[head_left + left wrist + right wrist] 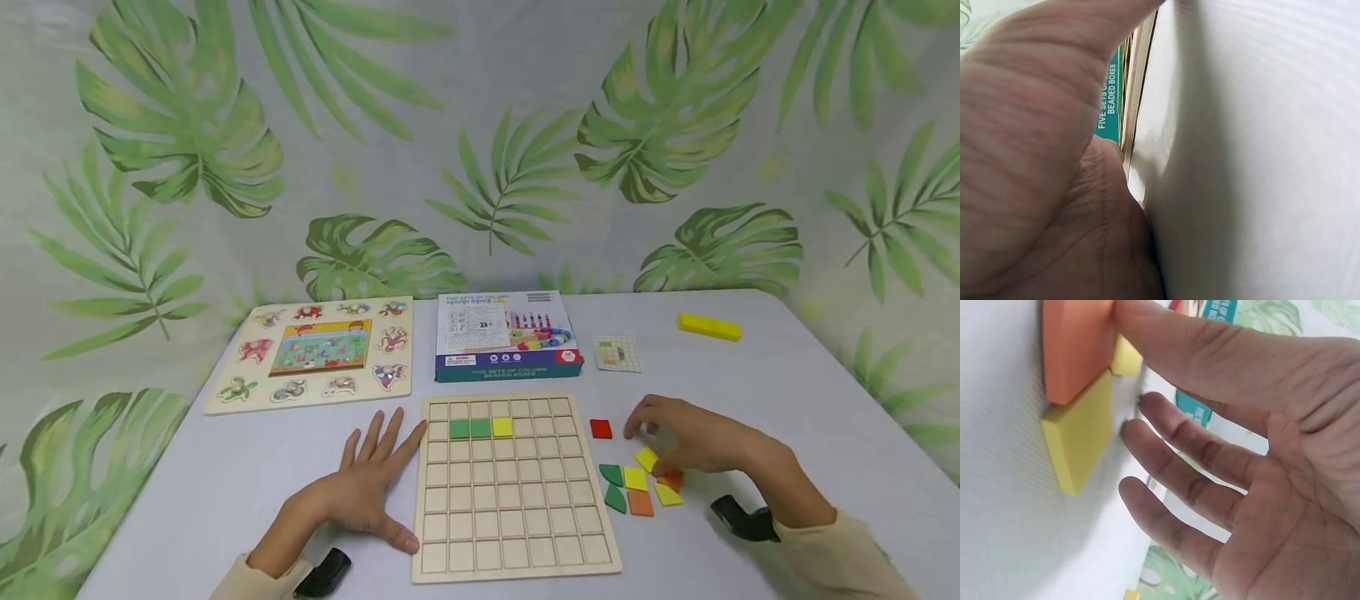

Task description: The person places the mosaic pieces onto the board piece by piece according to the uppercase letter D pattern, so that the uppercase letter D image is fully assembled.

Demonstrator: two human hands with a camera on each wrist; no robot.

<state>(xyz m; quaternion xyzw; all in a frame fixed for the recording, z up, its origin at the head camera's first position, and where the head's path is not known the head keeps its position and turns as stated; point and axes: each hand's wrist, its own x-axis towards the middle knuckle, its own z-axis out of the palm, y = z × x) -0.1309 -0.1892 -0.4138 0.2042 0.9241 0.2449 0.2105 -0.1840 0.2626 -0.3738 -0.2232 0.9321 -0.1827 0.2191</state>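
Note:
A wooden grid board (487,500) lies on the table with two green squares (469,428) and a yellow square (502,427) in its second row. My left hand (363,483) is spread flat beside it, index finger and thumb touching its left edge. Right of the board, my right hand (693,435) hovers over a loose group of pieces. Its thumb touches an orange piece (1075,350); the other fingers are loosely bent and pinch nothing. A yellow piece (1082,437) lies against the orange one. A red square (601,428) lies left of the right fingertips.
Behind the board stand a beaded-boxes carton (510,337) and a small pattern card (617,354). A sea-animal puzzle board (247,390) is at the back left, and a yellow bar (709,327) at the back right. Leaf-print cloth (510,250) hangs behind the table.

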